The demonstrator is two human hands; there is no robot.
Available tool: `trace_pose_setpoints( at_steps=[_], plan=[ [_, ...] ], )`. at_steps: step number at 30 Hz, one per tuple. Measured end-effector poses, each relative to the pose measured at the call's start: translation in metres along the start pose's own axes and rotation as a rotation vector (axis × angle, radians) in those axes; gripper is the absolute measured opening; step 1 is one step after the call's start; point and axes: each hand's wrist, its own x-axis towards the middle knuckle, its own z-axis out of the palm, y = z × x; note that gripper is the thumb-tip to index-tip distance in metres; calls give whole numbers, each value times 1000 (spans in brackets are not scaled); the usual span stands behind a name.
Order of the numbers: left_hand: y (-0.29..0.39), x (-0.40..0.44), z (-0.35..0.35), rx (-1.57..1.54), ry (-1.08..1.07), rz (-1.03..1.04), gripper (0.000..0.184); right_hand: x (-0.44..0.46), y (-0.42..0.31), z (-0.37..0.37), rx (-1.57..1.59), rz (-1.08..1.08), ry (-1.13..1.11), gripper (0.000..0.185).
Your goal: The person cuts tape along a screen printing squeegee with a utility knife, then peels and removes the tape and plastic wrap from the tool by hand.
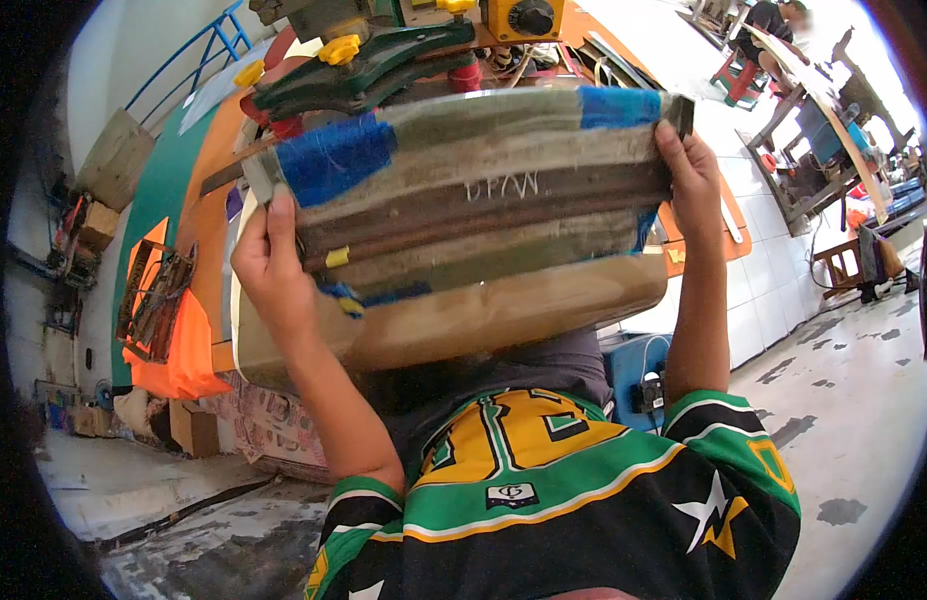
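Observation:
A long, slightly curved panel [424,190] with grey, brown and olive stripes is held up across the view, and pale letters are handwritten on it. Blue tape [339,160] wraps its upper left part, and more blue tape [621,107] covers the upper right. My left hand [274,255] grips the panel's left end, thumb on the face. At the right end my right hand [692,180] pinches the edge, with its thumb in front. The fingers behind the panel are partly hidden. Directly below lies a tan, rounded, glossy surface [484,318].
Behind the panel stands a dark green metal frame [374,65] with yellow knobs, beside a yellow box [524,18] with a black dial. Metal pieces [156,300] lie on orange cloth [184,350] at left. Another person [774,35] sits near a workbench [824,90] at far right.

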Motion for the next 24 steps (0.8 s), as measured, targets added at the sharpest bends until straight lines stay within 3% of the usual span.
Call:
trace_pose_setpoints(
  at_steps=[7, 11, 13, 15, 17, 19, 21, 24],
  plan=[
    [-19, -39, -43, 333, -236, -300, 43, -18, 30, 12, -76, 436, -147, 41],
    [-32, -47, -39, 454, -346, -421, 47, -6, 56, 3, -140, 557, -158, 39],
    [-47, -44, -41, 515, -427, -475, 47, -2, 58, 3, -12, 645, -148, 29],
    [-56, -49, -34, 202, -401, -476, 46, 0, 58, 1, -12, 657, -125, 26],
    [-61, -50, -32, 164, -376, -506, 44, 3, 65, -5, 10, 663, -86, 29],
    [-62, -49, -24, -135, -346, -554, 44, 4, 65, -10, 51, 694, -103, 27],
    [-68, -49, -19, -220, -327, -574, 45, 7, 73, -11, 173, 680, 26, 23],
    [-59, -50, -10, -339, -254, -629, 47, 8, 67, -9, 251, 731, 32, 22]
  ],
)
